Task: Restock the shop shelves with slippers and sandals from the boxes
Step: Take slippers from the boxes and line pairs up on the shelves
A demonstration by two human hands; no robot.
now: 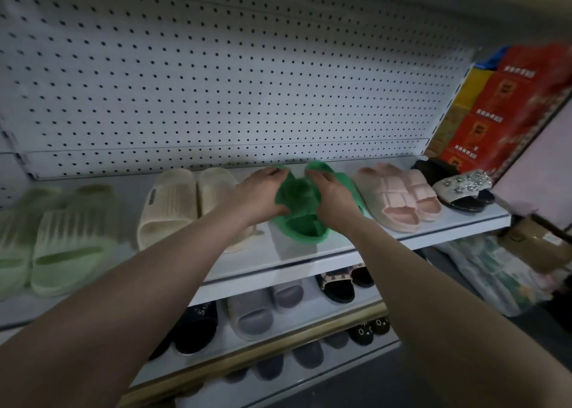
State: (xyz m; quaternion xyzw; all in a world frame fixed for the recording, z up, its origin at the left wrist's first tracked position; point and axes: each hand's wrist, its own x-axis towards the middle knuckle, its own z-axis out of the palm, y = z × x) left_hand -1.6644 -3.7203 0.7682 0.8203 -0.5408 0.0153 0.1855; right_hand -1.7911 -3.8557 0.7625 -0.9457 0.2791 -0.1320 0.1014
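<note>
The green slippers point(301, 222) sat on the top shelf point(309, 260), in the gap between the cream slippers point(173, 206) and the pink slippers point(402, 200). Their length ran from front to back, with the open toes toward the person near the shelf's front edge and the heels toward the pegboard point(216, 82). The toes met and the heels spread slightly apart. The left hand point(261, 192) covered the left slipper and the right hand point(332, 194) covered the right one. Each hand closed narrowly on its slipper, fingers bent over the far part and thumb tucked in near the strap, though motion blur hid the exact finger placement. Both hands were equally near, one to each slipper, so squaring the pair looked like a matter of drawing the heels together and pushing straight back. The green pair nearly touched the pink pair on the right, so that side seemed to call for more care. Further left stood pale green slippers point(62, 240), and at the far right a jewelled sandal point(464, 191) lay beside red boxes point(501, 104). Grey slippers point(253, 314) and dark ones filled the shelves below.
</note>
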